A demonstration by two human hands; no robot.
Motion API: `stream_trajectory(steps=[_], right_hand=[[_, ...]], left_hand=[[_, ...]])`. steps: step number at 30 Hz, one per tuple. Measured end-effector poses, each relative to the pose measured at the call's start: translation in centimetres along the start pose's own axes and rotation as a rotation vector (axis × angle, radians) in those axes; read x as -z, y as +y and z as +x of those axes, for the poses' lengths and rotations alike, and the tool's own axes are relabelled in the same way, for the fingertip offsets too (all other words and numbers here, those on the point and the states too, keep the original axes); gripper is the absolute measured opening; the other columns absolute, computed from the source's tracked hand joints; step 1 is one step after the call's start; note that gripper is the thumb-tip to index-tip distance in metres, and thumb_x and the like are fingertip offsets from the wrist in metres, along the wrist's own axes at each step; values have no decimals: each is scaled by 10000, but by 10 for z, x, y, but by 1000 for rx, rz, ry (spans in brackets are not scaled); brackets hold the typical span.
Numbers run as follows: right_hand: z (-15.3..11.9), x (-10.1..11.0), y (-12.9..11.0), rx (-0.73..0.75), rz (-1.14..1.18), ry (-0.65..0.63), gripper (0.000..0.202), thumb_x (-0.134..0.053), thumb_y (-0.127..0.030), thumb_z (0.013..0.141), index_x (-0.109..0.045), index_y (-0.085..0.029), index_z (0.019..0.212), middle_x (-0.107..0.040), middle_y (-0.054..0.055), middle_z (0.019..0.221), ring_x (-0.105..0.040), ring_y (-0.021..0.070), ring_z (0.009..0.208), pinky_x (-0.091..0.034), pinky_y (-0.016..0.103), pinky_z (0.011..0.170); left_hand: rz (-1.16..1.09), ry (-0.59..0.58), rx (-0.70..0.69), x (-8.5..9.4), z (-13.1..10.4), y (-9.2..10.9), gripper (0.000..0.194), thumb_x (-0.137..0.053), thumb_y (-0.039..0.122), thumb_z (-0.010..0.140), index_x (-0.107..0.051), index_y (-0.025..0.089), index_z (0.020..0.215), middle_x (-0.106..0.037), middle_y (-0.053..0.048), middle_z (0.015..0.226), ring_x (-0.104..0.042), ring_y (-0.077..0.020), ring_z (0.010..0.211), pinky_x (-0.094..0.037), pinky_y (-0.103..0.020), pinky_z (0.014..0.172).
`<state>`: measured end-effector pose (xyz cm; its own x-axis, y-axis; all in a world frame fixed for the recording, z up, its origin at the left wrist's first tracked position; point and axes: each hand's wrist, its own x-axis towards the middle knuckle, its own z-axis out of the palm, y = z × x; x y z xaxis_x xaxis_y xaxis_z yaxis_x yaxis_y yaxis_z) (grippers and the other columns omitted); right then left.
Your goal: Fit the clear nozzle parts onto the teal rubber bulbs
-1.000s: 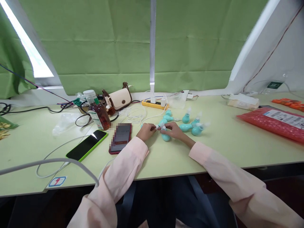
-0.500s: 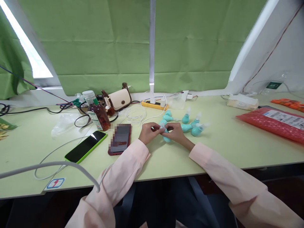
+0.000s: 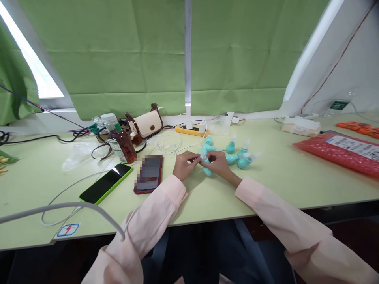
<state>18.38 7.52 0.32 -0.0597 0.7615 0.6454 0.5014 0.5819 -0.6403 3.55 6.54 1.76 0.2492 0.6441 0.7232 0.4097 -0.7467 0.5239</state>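
My left hand [image 3: 184, 165] and my right hand [image 3: 219, 164] meet over the table, thumbs and fingertips pinched together. Between them is a clear plastic nozzle [image 3: 203, 155], gripped from the left side. A teal bulb syringe [image 3: 207, 171] lies just under the fingertips of my right hand, which close around its neck area; the exact contact is partly hidden. Behind the hands rest more teal bulbs [image 3: 207, 147]. To the right lie several bulb syringes with clear nozzles, among them a near one [image 3: 244, 163] and an upright one [image 3: 230, 147].
Left of my hands lie a dark red phone [image 3: 152, 173] and a green-cased phone [image 3: 106, 183]. Behind them stand a bottle [image 3: 122, 144] and a cream handbag [image 3: 149, 125]. A yellow power strip [image 3: 192, 131] sits at the back. On the right is a red bubble mailer [image 3: 340, 152].
The fingers have shifted slightly, so the clear nozzle between them shows more. The whole view has drifted a little; the other things stay in place.
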Motion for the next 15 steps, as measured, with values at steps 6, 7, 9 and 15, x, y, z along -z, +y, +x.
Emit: stream_trajectory(steps=[6, 7, 9, 15], right_hand=[[-3, -2, -1, -26, -51, 22, 238, -577, -263, 524, -377, -162, 444, -336, -52, 421, -317, 60, 425, -276, 192, 409], [-3, -3, -2, -29, -58, 24, 231, -570, -262, 524, -377, -162, 445, -338, -53, 422, -318, 61, 425, -276, 192, 411], [-4, -4, -3, -37, -72, 32, 226, -558, -264, 528, -373, -163, 446, -333, -54, 420, -315, 61, 423, -272, 194, 412], [-7, -5, -5, -54, -102, 52, 227, -542, -273, 544, -364, -166, 452, -326, -54, 418, -305, 62, 419, -268, 199, 411]], left_hand=[[135, 64, -143, -10, -4, -5, 142, -538, 232, 725, -643, 143, 693, -645, -79, 657, -541, -160, 627, -462, -307, 595], [155, 79, -154, -12, -6, -6, 152, -527, 228, 733, -640, 142, 681, -642, -80, 645, -535, -161, 618, -459, -307, 583], [190, 112, -168, -16, -8, -6, 165, -510, 218, 743, -636, 143, 668, -634, -79, 625, -527, -163, 605, -453, -306, 567], [230, 203, -168, -21, -13, -4, 148, -514, 206, 740, -630, 162, 659, -625, -61, 616, -525, -158, 605, -450, -298, 558]])
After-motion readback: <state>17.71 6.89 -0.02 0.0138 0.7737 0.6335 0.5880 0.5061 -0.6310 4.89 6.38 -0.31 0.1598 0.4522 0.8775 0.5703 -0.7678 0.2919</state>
